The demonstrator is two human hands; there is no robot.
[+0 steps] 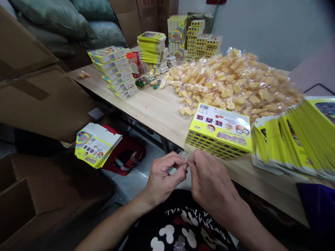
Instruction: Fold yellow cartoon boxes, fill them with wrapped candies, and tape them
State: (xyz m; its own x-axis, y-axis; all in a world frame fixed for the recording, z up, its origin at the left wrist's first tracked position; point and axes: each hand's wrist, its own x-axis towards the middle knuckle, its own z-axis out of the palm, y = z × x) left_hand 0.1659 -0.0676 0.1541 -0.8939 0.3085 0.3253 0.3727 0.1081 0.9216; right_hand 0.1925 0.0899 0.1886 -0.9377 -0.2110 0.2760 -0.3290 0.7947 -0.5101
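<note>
My left hand (167, 174) and my right hand (210, 179) meet at the fingertips above my lap, just off the table's near edge. Thumb and forefinger are pinched together on both. Whatever is between the fingertips is too small or too hidden to name. Right behind my hands, a shrink-wrapped-looking block of yellow boxes (218, 129) stands at the table edge, its white printed face up. Beyond it spreads a large heap of small clear packets with yellowish pieces inside (235, 82).
Flat yellow cartons (300, 139) lean fanned out at the right of the table (157, 108). A stack of boxes (115, 71) stands at the left edge. More cartons (98, 144) lie on a red stool (123, 162). Big cardboard boxes (49, 104) line the left side.
</note>
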